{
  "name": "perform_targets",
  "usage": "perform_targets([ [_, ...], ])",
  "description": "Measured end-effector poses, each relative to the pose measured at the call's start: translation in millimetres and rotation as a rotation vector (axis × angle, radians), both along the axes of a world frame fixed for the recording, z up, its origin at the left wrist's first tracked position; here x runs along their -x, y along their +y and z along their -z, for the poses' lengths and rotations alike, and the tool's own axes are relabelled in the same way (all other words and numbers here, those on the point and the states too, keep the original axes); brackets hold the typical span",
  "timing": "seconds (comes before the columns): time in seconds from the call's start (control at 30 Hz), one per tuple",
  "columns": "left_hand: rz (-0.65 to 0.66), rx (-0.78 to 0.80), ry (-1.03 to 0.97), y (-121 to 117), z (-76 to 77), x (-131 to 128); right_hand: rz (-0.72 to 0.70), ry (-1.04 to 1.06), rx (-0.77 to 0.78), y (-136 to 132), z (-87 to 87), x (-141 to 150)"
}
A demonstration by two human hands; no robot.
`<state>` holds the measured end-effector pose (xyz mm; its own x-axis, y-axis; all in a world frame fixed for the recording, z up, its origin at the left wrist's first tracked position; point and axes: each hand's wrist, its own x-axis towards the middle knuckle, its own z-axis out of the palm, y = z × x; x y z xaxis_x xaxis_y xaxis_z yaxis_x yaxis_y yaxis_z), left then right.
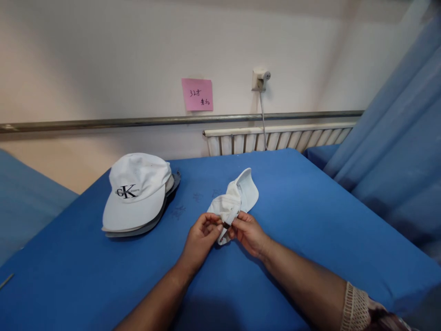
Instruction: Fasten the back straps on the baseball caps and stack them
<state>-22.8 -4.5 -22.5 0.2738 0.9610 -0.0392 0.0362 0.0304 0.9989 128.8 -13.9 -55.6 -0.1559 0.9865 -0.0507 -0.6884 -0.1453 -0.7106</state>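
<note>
A white baseball cap (225, 206) rests on its side on the blue-covered table, its pale brim (248, 189) pointing away to the upper right. My left hand (204, 235) pinches the cap's back strap from the left, thumb and fingers closed. From the right, my right hand (251, 233) grips the same strap close to a small dark buckle (226, 225). The fingers partly cover the strap, so its end is hard to make out. To the left sits a stack of caps, topped by a white cap (138, 195) with black lettering; darker brims show beneath it.
The blue table cover (303, 285) reaches back towards a white radiator (275, 139) and a metal rail (144, 122). A pink note (197, 94) and a socket with a plugged-in cord (260, 80) are on the wall. Blue curtains (399, 138) hang at right.
</note>
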Motion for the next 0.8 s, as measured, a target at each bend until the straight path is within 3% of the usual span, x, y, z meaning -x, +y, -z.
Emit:
perform_targets([
  [0.23, 0.035, -0.115, 0.203, 0, 2.0, 0, 0.018, 0.143, 0.076, 1, -4.8, -7],
  [0.37, 0.041, -0.102, 0.115, 7, 3.7, 8, 0.015, 0.179, 0.089, -1, -9.8, -7],
  [0.47, 0.081, -0.162, 0.075, 10, -0.5, 12, -0.028, 0.154, 0.044, -4, -12.8, -5],
  [0.63, 0.105, -0.385, 0.390, 0, -12.2, 8, -0.019, 0.075, -0.014, -5, -13.4, -7],
  [0.8, 0.155, -0.386, 0.382, -5, -9.5, 5, -0.027, -0.005, -0.029, -3, -12.1, -9],
])
